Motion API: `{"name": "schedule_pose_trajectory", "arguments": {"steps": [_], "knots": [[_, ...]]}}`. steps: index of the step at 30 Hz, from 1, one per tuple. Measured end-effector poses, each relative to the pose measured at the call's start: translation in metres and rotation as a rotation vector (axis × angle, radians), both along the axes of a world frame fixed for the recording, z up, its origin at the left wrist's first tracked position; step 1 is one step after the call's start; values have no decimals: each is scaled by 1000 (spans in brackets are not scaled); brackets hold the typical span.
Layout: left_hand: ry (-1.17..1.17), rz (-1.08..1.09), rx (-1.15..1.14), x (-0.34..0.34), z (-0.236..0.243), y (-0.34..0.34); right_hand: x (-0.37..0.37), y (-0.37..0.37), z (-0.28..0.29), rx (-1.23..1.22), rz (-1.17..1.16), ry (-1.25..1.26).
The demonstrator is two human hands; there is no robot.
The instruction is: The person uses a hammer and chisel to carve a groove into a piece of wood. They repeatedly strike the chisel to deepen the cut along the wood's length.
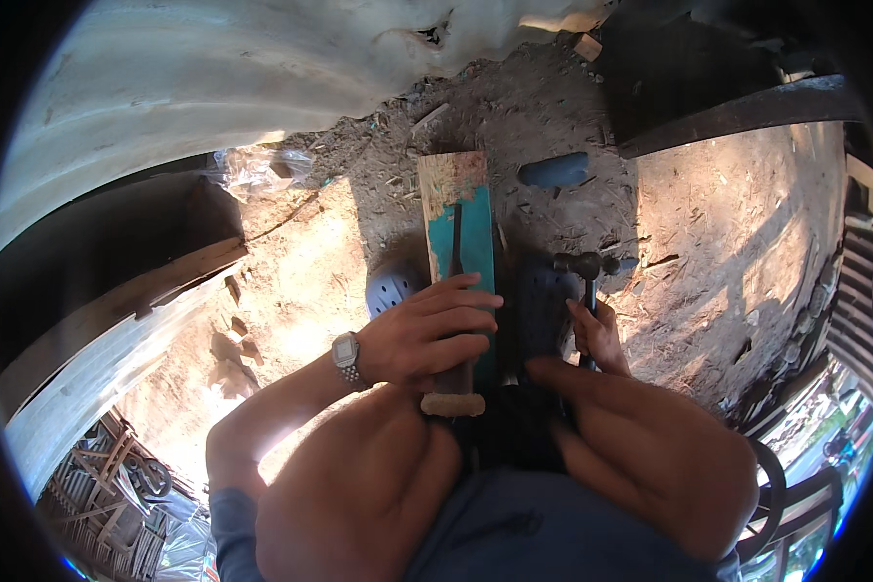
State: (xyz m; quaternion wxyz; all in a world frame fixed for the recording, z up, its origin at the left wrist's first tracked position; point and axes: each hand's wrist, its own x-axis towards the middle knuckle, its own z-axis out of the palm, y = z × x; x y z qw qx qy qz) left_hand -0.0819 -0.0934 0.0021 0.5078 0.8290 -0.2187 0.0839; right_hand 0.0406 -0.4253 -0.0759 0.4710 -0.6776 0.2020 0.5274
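Observation:
An upright-lying board (472, 223) with worn turquoise paint and bare wood at its far end lies between my feet. Across its near part rests my left hand (441, 330), fingers stretched out and slightly apart, a watch on the wrist. A narrow dark strip (457, 238) runs along the board just beyond the fingers; whether it is a tool or a slot is unclear. Below the palm shows the pale, rough end of a wooden piece (453, 404), mostly hidden by the hand. My right hand (599, 335) is closed round the handle of a hammer (589, 291), its dark head pointing away from me.
Clogs with holes (393, 288) are on my feet, either side of the board. A blue-grey oblong object (555, 171) lies on the dirt floor beyond. Pale sheeting (223, 68) hangs at the far left; wooden beams (737, 121) stand at both sides. Wood chips litter the ground.

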Motion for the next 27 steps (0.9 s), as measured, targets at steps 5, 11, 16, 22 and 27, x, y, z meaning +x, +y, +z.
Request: {"name": "schedule_pose_trajectory", "arguments": {"steps": [5, 11, 16, 22, 27], "knots": [[-51, 103, -249, 6, -27, -33, -5, 2, -18, 118, 26, 67], [-82, 38, -258, 18, -33, -36, 24, 23, 13, 285, 115, 14], [-171, 61, -359, 13, -49, -41, 87, 68, 106, 628, 660, -244], [-189, 117, -363, 1, -48, -38, 94, 121, 226, 764, 1474, -308], [-172, 78, -335, -3, -43, -41, 80, 133, 235, 758, 1848, -458]]}}
